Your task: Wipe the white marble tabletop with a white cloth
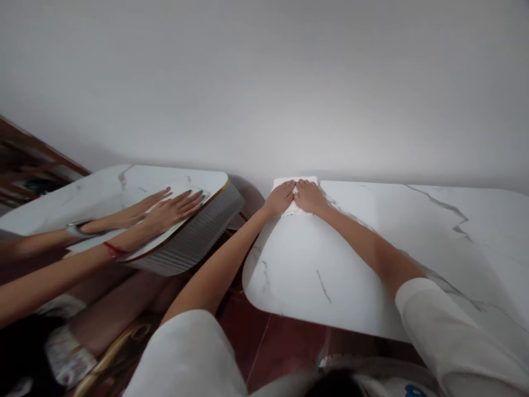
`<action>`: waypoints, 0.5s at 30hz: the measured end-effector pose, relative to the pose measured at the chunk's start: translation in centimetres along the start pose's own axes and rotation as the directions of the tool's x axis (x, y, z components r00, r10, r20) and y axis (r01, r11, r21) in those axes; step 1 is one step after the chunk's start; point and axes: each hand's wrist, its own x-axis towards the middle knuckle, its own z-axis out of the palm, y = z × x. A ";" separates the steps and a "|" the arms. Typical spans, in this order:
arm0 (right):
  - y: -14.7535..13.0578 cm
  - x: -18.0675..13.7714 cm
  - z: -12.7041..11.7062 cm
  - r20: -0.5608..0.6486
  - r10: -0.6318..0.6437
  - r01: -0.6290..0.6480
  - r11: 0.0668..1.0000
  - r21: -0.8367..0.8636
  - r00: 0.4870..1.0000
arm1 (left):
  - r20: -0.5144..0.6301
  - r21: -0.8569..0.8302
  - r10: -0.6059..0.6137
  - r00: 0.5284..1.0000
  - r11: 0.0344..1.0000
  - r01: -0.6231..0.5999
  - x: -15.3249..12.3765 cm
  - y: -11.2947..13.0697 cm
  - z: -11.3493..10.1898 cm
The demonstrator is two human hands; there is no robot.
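Touching wht cloth (296,209), L hand (282,197), R hand (309,196) both flat, tbl (306,259) below

Cloth (294,209) on table (306,264), before wall (289,94)

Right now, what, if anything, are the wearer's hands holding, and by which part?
Nothing is visibly gripped: the left hand and right hand lie flat on the white cloth.

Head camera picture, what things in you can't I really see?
All in the head view:
- The middle of the white cloth: hidden under the left hand and right hand.
- The far right end of the marbled tabletop: cut off by the right edge.
- What the wooden rack holds: too dark and blurred.
- The whole blue mark: cut off by the bottom edge.
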 end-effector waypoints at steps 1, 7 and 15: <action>-1.0 -0.7 0.0 0.006 -0.008 0.008 1.000 0.013 1.000 | -0.002 0.000 -0.003 1.000 1.000 0.003 -1.5 0.1 -0.3; -7.5 -7.1 -1.3 0.050 -0.035 0.030 0.993 0.110 0.998 | -0.041 -0.018 -0.046 0.998 0.999 0.045 -11.6 2.6 -2.4; -12.4 -15.9 -4.2 0.065 -0.160 0.144 0.970 0.195 0.985 | -0.102 0.011 -0.150 0.983 0.988 0.151 -22.2 9.4 -4.4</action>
